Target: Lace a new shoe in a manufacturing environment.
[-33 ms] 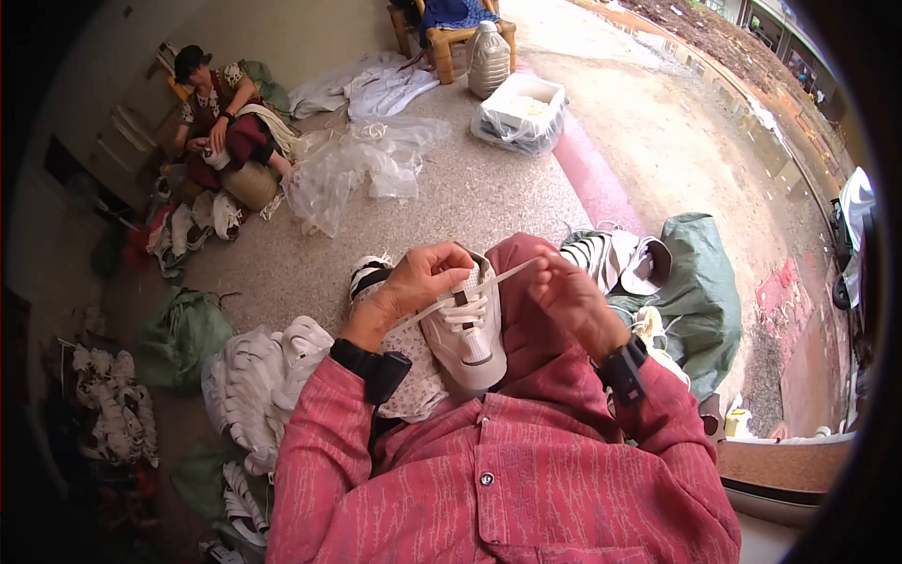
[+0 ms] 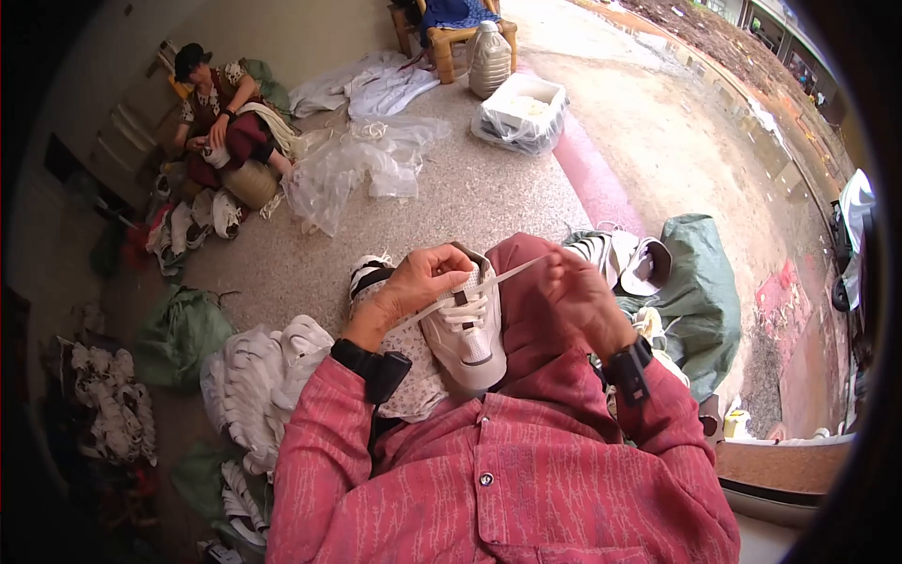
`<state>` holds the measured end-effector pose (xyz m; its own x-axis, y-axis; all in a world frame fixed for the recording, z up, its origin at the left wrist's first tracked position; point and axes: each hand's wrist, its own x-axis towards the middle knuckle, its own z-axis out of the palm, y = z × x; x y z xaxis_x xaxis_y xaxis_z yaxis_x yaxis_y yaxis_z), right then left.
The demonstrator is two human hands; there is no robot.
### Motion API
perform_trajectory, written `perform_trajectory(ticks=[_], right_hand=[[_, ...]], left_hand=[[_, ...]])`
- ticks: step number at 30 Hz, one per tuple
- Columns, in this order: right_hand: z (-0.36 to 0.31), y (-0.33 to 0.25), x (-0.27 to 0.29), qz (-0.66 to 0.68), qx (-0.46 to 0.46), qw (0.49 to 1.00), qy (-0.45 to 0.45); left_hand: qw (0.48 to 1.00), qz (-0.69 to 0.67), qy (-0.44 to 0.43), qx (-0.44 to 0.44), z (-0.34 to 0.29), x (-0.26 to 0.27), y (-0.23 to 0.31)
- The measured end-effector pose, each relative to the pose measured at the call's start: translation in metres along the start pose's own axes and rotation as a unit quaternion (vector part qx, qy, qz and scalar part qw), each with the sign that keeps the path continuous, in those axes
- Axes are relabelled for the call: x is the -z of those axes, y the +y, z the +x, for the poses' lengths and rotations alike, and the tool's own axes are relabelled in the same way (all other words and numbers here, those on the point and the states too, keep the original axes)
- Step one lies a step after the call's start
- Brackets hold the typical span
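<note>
A white sneaker (image 2: 476,350) with grey trim rests in my lap, its toe pointing toward my body. Closed at the upper edge of the shoe, by the tongue, is my left hand (image 2: 420,282), thumb and fingers pinched on it. A flat white shoelace (image 2: 513,274) runs from the top eyelets up to the right. My right hand (image 2: 584,299) pinches this lace near its end, slightly blurred, and draws it fairly straight. The lower eyelets are crossed by lacing. Another part of the lace passes under my left wrist.
White shoe uppers (image 2: 252,385) pile at my left beside a green sack (image 2: 186,338). More striped uppers (image 2: 601,254) lie on a green sack (image 2: 705,282) at right. Ahead are plastic sheeting (image 2: 366,164), a white tub (image 2: 521,108) and a jug (image 2: 489,61). A seated person (image 2: 221,113) handles shoes far left.
My right hand has shifted slightly to the right and turned a little, still holding the lace. My left hand and the sneaker stay in place.
</note>
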<state>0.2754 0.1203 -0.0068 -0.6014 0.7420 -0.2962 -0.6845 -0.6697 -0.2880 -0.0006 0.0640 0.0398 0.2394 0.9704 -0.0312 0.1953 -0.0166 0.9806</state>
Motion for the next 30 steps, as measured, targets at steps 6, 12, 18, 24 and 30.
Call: perform_trajectory(ticks=[6,12,18,24,30], right_hand=[[-0.03,-0.102,0.069,0.009,0.192,0.981,0.036],[-0.087,-0.139,0.142,-0.092,0.278,0.929,0.228],[-0.073,-0.138,0.189,0.012,0.301,0.911,0.281],[-0.038,-0.106,0.115,-0.28,0.283,0.897,0.192],[0.002,-0.006,0.007,-0.72,0.36,0.581,-0.117]], left_hand=[[0.999,0.041,0.014,0.031,0.006,-0.005,-0.018],[0.994,0.099,0.035,0.024,0.012,-0.013,-0.025],[0.961,0.263,0.076,0.034,0.007,-0.02,-0.02],[0.968,0.238,0.068,0.044,0.007,-0.022,-0.021],[0.987,0.155,0.024,0.031,0.008,-0.016,-0.025]])
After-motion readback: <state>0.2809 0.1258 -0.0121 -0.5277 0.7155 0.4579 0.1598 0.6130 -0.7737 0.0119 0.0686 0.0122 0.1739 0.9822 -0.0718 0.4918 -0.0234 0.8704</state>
